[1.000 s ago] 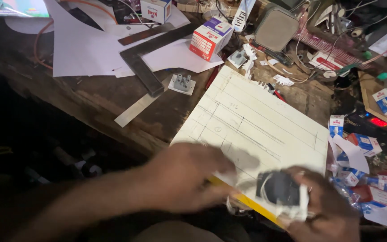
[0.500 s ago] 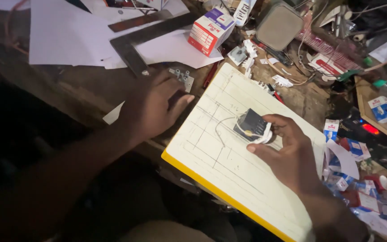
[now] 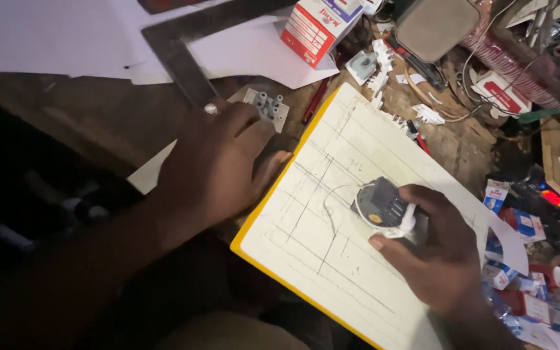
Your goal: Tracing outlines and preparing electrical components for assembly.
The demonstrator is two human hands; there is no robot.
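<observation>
Since 0.5 s ago, your left hand (image 3: 218, 162) slid to the board's (image 3: 332, 259) left edge, fingers spread flat, holding nothing. Your right hand (image 3: 439, 259) grips the round gadget (image 3: 380, 207) mid-board, just right of it.

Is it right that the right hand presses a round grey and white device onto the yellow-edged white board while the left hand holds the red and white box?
Not quite. In the head view the left hand rests at the yellow-edged white board's left edge; the red and white box lies untouched. The right hand does press the round grey and white device onto the board.
</observation>
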